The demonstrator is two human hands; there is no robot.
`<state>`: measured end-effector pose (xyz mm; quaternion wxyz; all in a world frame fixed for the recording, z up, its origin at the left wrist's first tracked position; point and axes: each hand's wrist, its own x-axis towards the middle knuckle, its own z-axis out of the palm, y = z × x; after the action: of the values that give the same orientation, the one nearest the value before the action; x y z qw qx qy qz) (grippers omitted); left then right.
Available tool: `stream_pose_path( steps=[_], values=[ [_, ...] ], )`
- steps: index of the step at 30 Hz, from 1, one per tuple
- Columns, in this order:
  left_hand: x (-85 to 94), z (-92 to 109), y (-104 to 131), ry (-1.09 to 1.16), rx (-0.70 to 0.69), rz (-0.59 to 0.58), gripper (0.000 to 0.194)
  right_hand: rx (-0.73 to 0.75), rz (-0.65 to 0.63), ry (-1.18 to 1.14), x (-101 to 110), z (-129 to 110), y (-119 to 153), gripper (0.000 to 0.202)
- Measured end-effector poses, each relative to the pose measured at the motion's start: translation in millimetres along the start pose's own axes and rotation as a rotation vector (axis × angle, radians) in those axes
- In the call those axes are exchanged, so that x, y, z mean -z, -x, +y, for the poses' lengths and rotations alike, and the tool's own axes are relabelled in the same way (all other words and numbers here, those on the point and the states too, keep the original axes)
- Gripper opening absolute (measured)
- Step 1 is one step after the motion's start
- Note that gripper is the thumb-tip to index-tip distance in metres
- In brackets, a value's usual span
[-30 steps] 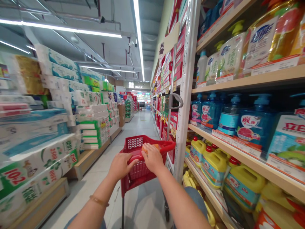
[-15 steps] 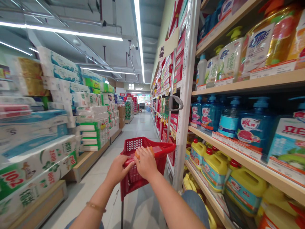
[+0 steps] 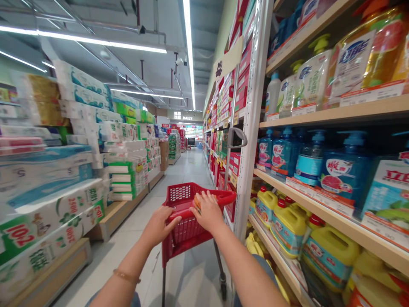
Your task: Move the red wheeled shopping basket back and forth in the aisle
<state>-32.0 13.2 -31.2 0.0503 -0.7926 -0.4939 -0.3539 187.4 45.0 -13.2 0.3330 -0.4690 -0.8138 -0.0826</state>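
Observation:
A red shopping cart (image 3: 188, 238) with a mesh basket stands in front of me. My left hand (image 3: 161, 224) is wrapped round the left part of its handle, thumb laid along the bar. On the right part of the handle rests my right hand (image 3: 207, 211), its fingers bent over the bar and over a small orange item (image 3: 197, 202). Most of that item is hidden under the fingers, so I cannot make out what it is. A bracelet circles my left wrist.
On the right, shelves (image 3: 319, 113) hold blue pump bottles (image 3: 338, 170) and yellow jugs (image 3: 330, 249). Stacked tissue packs (image 3: 47, 221) line the left on wooden platforms (image 3: 57, 270). A tiled aisle (image 3: 191, 164) runs ahead. A metal pole with a grey loop (image 3: 237, 137) stands by the right shelf post.
My right hand has slid to the right along the handle, with the orange item. My left hand stays on the left part. A cart leg and wheel now show at the lower right.

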Motion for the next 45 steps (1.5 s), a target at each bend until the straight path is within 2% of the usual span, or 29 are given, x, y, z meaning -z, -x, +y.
stream_pose_path(
  steps=[2, 5, 9, 13, 16, 19, 21, 24, 27, 29, 31, 34, 37, 41, 43, 45],
  values=[
    [2.4, 0, 1, -0.001, -0.001, -0.021, 0.038, 0.002, -0.005, 0.003, -1, 2, -1, 0.062],
    [5.4, 1, -1, 0.005, 0.002, -0.032, 0.038, -0.013, 0.019, -0.007, -3, 2, -4, 0.056],
    [7.0, 4, -10, 0.016, -0.026, -0.097, 0.039, -0.048, 0.068, -0.046, -12, -15, -9, 0.049],
    [5.6, 4, -16, -0.031, -0.026, -0.135, 0.036, 0.056, 0.087, -0.11, -19, -30, -7, 0.047],
    [3.5, 2, -14, -0.058, -0.009, -0.124, 0.037, 0.065, 0.088, -0.13, -15, -16, -6, 0.045],
    [-0.8, 4, -10, -0.075, 0.01, -0.094, 0.038, -0.058, 0.093, -0.116, -5, 10, -8, 0.046],
    [-6.1, 13, -8, -0.095, 0.019, -0.078, 0.039, -0.132, 0.096, -0.1, 0, 20, -9, 0.046],
    [-15.3, 32, -9, -0.131, 0.02, -0.045, 0.041, -0.138, 0.097, -0.085, 2, 17, -6, 0.044],
    [-18.8, 44, -11, -0.072, -0.032, -0.063, 0.041, -0.018, 0.089, -0.123, 4, 10, 1, 0.041],
    [-17.2, 41, -10, 0.032, -0.078, -0.123, 0.039, 0.022, 0.092, -0.166, 7, 14, 5, 0.041],
    [-16.3, 32, -7, 0.126, -0.091, -0.152, 0.037, -0.013, 0.101, -0.19, 10, 26, 5, 0.042],
    [-23.6, 20, -4, 0.19, -0.06, -0.11, 0.036, -0.096, 0.116, -0.174, 12, 37, 3, 0.043],
    [-39.1, 22, -4, 0.194, -0.034, -0.088, 0.034, -0.093, 0.122, -0.153, 9, 26, 8, 0.042],
    [-49.6, 31, -10, 0.17, -0.027, -0.086, 0.033, 0.039, 0.104, -0.21, 7, -2, 19, 0.039],
    [-47.0, 29, -11, 0.189, -0.066, -0.128, 0.033, 0.055, 0.096, -0.237, 10, -2, 23, 0.038],
    [-43.8, 21, -11, 0.222, -0.097, -0.172, 0.034, 0.015, 0.101, -0.244, 14, 7, 22, 0.038]
  ],
)
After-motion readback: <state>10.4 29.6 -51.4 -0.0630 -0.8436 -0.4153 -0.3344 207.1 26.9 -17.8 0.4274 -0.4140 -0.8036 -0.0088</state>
